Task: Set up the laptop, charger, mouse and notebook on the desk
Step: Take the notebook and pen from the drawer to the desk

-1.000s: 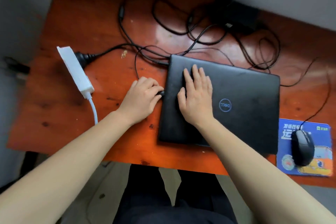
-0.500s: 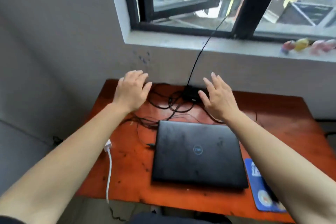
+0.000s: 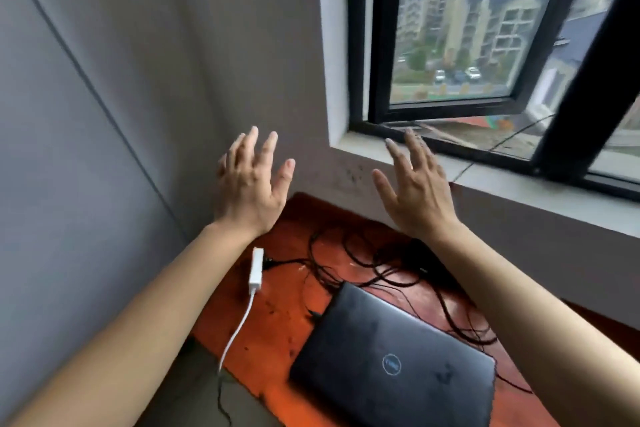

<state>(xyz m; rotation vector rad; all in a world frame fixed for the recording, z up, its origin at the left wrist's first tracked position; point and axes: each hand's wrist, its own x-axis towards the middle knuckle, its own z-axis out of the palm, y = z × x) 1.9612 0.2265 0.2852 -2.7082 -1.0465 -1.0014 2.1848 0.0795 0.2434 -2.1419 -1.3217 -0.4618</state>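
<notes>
A closed black laptop [image 3: 391, 360] lies on the orange-brown desk [image 3: 277, 319], with a plug in its left side. Behind it sit a tangle of black charger cables [image 3: 349, 263] and the dark charger brick [image 3: 424, 262]. A white power strip [image 3: 256, 270] lies at the desk's left, its white cord hanging over the front edge. My left hand [image 3: 251, 187] and my right hand [image 3: 417, 191] are both raised in the air above the desk's far edge, fingers spread, holding nothing. Mouse and notebook are out of view.
A grey wall stands behind and to the left of the desk. A black-framed window [image 3: 450, 111] is partly open above a pale sill [image 3: 485, 177], and a thin black cable runs up over the sill.
My hands left the laptop and its plug and rose into the air with fingers spread. The view tilted up and left, so the mouse and mouse pad dropped out of sight.
</notes>
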